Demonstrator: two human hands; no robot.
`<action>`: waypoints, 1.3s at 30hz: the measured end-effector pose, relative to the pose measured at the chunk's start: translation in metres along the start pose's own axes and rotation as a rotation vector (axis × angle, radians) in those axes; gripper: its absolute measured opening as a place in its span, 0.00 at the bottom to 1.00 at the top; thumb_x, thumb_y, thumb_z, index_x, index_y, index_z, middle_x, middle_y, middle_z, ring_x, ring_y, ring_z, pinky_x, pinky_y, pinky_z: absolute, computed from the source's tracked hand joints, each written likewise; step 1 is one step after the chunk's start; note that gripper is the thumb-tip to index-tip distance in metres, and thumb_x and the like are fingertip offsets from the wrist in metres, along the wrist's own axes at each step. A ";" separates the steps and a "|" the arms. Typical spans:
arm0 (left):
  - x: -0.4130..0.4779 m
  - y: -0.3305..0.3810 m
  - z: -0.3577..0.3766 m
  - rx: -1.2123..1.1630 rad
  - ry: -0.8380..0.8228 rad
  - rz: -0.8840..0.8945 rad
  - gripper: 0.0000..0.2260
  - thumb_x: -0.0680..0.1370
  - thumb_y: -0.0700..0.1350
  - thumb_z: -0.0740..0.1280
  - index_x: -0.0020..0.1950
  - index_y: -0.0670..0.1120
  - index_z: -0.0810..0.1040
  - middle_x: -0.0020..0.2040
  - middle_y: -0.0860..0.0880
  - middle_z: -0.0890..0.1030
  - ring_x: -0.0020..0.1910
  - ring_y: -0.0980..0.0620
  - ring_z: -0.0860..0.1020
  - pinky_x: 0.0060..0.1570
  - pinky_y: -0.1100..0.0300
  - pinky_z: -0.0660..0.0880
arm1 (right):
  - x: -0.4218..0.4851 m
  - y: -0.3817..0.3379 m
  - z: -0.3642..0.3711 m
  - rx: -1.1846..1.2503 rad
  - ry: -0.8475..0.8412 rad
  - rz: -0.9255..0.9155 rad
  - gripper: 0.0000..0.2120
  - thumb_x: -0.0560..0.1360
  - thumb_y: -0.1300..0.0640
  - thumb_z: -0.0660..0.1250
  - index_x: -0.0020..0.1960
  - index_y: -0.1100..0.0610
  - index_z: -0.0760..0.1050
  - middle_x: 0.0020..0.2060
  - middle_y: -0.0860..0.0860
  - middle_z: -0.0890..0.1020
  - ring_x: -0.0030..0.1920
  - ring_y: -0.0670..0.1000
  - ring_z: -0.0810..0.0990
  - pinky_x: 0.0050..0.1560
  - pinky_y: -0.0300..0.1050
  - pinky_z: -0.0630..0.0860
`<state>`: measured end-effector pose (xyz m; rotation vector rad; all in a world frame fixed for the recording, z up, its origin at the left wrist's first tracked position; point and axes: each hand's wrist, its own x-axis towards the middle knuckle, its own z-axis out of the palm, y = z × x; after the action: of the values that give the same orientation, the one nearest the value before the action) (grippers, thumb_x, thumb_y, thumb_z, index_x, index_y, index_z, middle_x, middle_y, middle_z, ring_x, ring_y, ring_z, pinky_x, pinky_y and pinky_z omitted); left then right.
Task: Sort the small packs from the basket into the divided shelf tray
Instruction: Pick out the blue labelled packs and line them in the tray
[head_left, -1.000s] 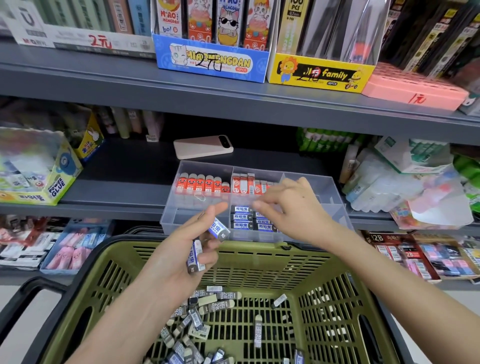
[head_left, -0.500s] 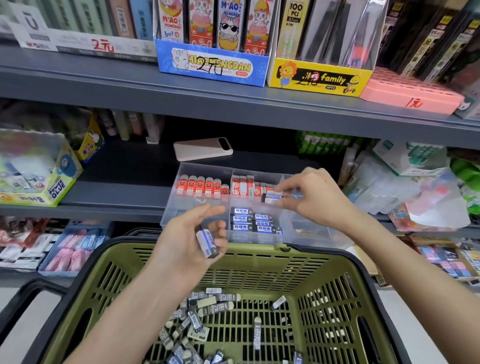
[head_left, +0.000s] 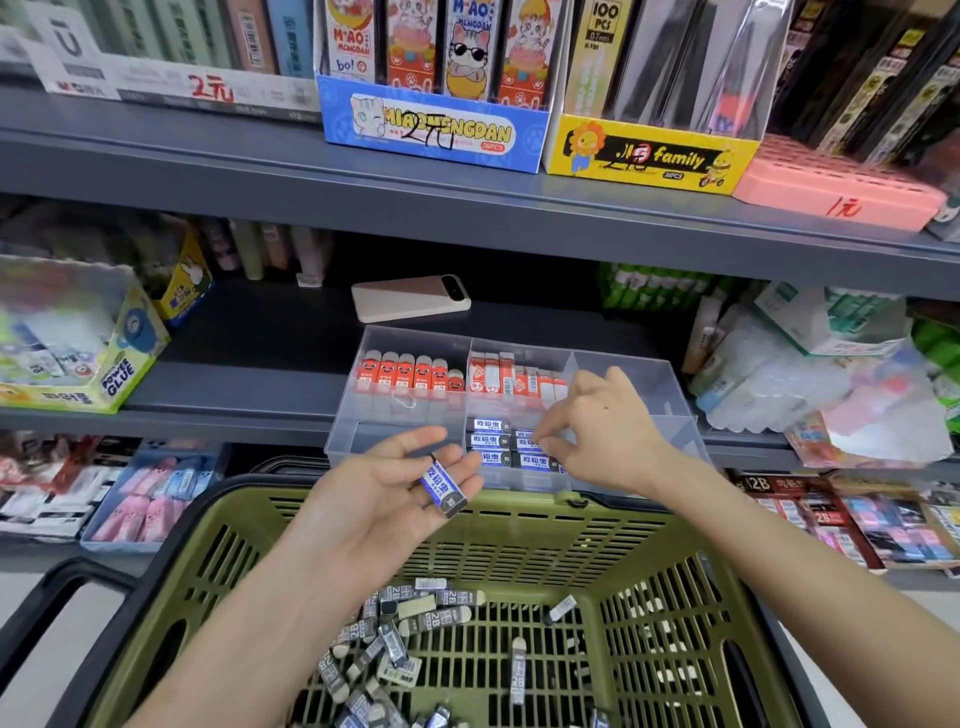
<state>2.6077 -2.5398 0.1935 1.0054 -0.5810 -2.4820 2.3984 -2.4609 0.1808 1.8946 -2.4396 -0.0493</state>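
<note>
blue eraser pack (head_left: 443, 486): loose on left hand's (head_left: 384, 499) flat, released fingers (head_left: 470, 467) above basket (head_left: 519, 519) rim | right hand (head_left: 608, 431): curled at blue row (head_left: 491, 441), divided tray's (head_left: 665, 395) middle-front compartment, grasp unclear | risk: palm tilt drops pack into basket; nudge skews row

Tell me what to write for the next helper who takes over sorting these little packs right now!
Hands: the left hand is palm up and open above the basket, with one blue pack lying across its fingers. The right hand has its fingertips down at the blue rows in the divided tray; whether it pinches one is unclear.
Done: the blue rows fill the front middle compartment, red packs the back left, and red-and-white packs the back middle.
Left: place the blue pack, then sort the many loose packs in the basket.
</note>
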 end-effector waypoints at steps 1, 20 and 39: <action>0.002 -0.001 0.001 0.013 0.001 0.020 0.12 0.76 0.26 0.55 0.52 0.34 0.76 0.37 0.37 0.84 0.41 0.39 0.84 0.43 0.46 0.77 | -0.001 -0.001 -0.004 -0.024 0.004 -0.019 0.11 0.76 0.51 0.60 0.52 0.43 0.81 0.46 0.41 0.83 0.51 0.48 0.68 0.44 0.44 0.52; 0.042 -0.026 0.010 1.805 -0.061 1.155 0.18 0.77 0.51 0.66 0.65 0.49 0.75 0.66 0.55 0.75 0.68 0.55 0.68 0.73 0.57 0.49 | -0.020 0.007 -0.031 0.039 0.204 0.219 0.12 0.74 0.44 0.64 0.52 0.47 0.81 0.49 0.46 0.82 0.52 0.52 0.74 0.48 0.46 0.58; 0.061 -0.032 0.002 2.122 -0.256 1.102 0.23 0.74 0.64 0.58 0.59 0.52 0.80 0.53 0.56 0.84 0.64 0.49 0.76 0.72 0.37 0.43 | -0.006 -0.008 0.003 -0.194 0.249 0.124 0.10 0.57 0.62 0.78 0.25 0.50 0.79 0.20 0.45 0.75 0.30 0.51 0.71 0.39 0.45 0.57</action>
<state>2.5594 -2.5436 0.1449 0.3379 -2.8372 -0.2876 2.4076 -2.4570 0.1776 1.5654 -2.2874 -0.0401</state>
